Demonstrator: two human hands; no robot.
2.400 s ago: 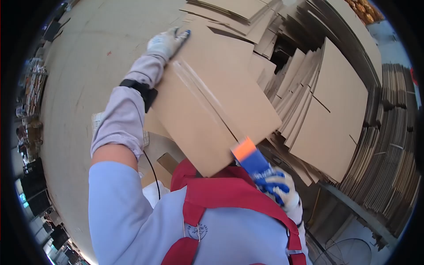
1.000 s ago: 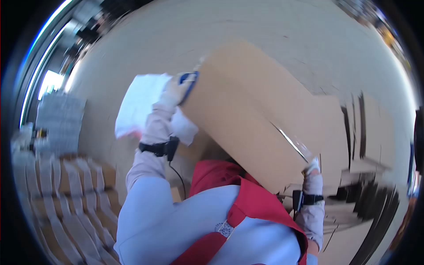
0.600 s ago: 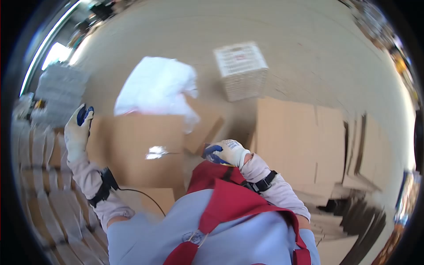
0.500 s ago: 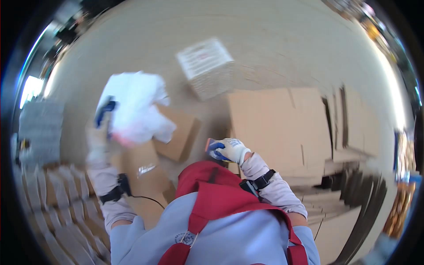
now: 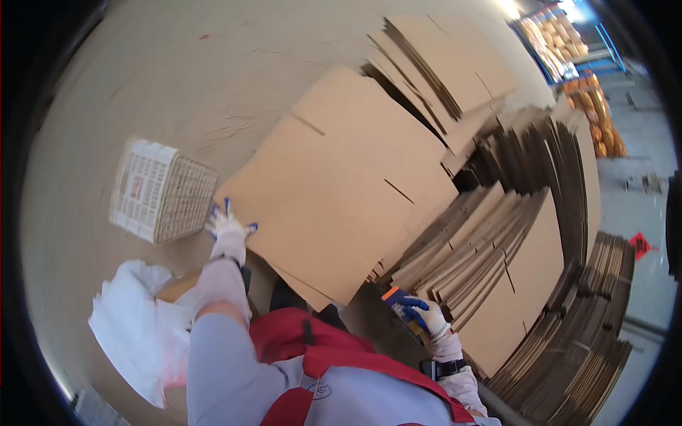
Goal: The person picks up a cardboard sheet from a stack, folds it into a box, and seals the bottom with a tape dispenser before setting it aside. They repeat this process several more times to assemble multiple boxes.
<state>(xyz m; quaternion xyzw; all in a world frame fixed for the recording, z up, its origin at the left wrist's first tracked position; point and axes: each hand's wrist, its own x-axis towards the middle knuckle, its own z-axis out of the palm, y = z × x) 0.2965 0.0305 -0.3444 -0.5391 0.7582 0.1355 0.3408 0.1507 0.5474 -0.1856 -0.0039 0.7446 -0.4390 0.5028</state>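
Observation:
My left hand (image 5: 229, 226), in a white and blue work glove, is open with fingers spread at the left corner of a large flat cardboard sheet (image 5: 341, 170). The sheet lies on top of a stack. Close beside that hand stands a white basket (image 5: 163, 188) with a lattice side. My right hand (image 5: 428, 317), gloved the same way, is closed around what looks like a tape dispenser (image 5: 395, 297) with an orange edge. Its lower part is mostly hidden by the glove. White plastic bags (image 5: 135, 330) lie at lower left, partly over a cardboard box (image 5: 177, 287).
More flattened cardboard (image 5: 455, 57) lies beyond the sheet. Leaning cardboard stacks (image 5: 497, 255) and bundled ones (image 5: 575, 326) fill the right side. Wrapped orange goods (image 5: 595, 117) stand at far right. Concrete floor (image 5: 177, 78) shows at upper left.
My view has turned right toward the cardboard stacks. My left hand has gone from the white plastic bags to the cardboard sheet's corner. My right hand still holds the tape dispenser.

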